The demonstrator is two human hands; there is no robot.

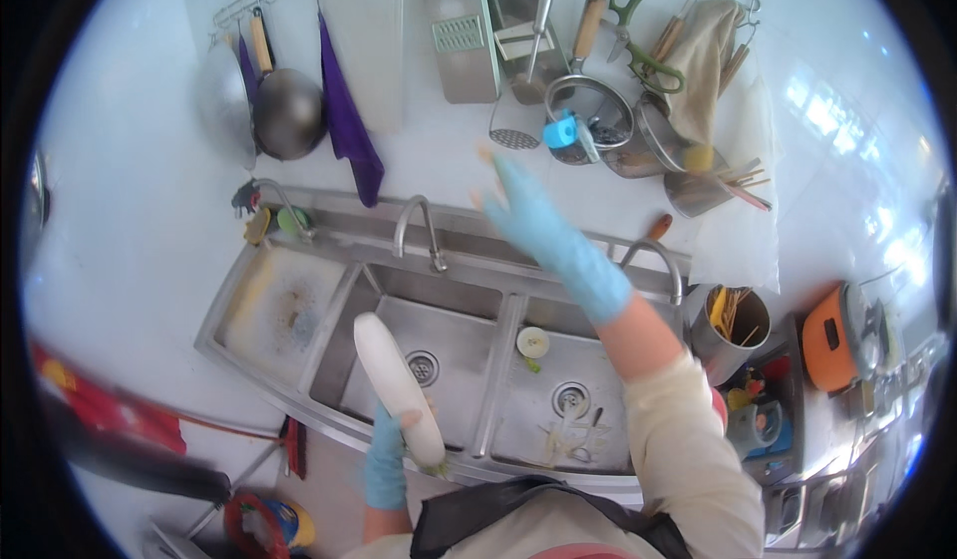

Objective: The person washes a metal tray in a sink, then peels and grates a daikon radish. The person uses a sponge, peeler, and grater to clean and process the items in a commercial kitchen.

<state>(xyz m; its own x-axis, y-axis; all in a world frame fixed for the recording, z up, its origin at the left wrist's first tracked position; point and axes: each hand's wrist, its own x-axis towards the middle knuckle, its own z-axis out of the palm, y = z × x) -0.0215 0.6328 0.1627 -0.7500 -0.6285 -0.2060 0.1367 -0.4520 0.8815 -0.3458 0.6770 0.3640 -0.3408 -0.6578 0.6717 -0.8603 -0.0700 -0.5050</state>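
Note:
A long white radish (400,387) with a bit of green at its lower end is gripped by my left hand (392,439), in a light blue glove with bare fingertips, above the middle sink basin (463,349). My right hand (519,204), gloved the same way, is raised before the wall with fingers apart and nothing in it. Just beyond its fingers hang a skimmer (514,139), a strainer with a light blue item (561,133), and metal graters (460,43). A peeler (591,432) and pale peelings lie in the right basin, with a cut round piece (533,342).
Three curved faucets rise behind the basins; the middle one (419,230) stands near the radish. The left basin (284,305) holds cloudy water. A wok (288,114), a purple cloth (348,125) and green-handled scissors (635,28) hang on the wall. A metal bin (729,334) stands right.

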